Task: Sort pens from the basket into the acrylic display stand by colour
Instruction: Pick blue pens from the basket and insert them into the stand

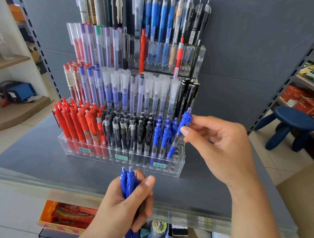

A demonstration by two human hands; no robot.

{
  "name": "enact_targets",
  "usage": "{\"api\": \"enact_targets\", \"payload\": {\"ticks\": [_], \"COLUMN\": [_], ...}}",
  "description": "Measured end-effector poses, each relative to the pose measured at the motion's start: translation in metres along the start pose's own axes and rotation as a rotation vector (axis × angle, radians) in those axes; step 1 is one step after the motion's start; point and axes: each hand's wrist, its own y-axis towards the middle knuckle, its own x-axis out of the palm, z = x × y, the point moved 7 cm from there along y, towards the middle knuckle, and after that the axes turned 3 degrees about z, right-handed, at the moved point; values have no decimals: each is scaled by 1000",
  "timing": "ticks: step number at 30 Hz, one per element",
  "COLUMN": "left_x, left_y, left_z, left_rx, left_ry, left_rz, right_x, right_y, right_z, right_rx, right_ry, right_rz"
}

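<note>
A tiered acrylic display stand (179, 161) sits on a grey shelf. Its front row holds red pens (75, 122) at the left, black pens (127, 130) in the middle and blue pens (161, 135) at the right. My right hand (216, 144) pinches one blue pen (179, 134) by its clip end, its tip down in a hole near the row's right end. My left hand (127, 204) grips a bundle of blue pens (127, 182) upright in front of the stand. No basket is in view.
Higher tiers carry capped gel pens (118, 88) and clip pens. A few holes at the front row's right end stand open. A blue stool (289, 128) stands at right. Below the grey shelf (42, 160), boxes of goods (67, 215) show.
</note>
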Motion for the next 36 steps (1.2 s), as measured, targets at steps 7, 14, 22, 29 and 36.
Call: {"api": "enact_targets", "payload": {"ticks": [7,14,22,29,36], "left_x": [2,2,1,1,1], "left_y": [0,0,0,0,0], "left_z": [0,0,-2,-1,-2], "left_rx": [6,10,-7,-1,-13], "left_ry": [18,23,18,21,-3], "left_rz": [-4,-2,4,3,0], "right_x": [-2,2,8,14,13], "right_y": [0,-3,-3,-6,-7], "right_z": [-5,-1,7,15,18], "right_rx": [-43,-10,103,207,242], "right_ry": [-31,-100,-111,-160,-250], "right_rz": [-1,-41,-110,-157,-176]}}
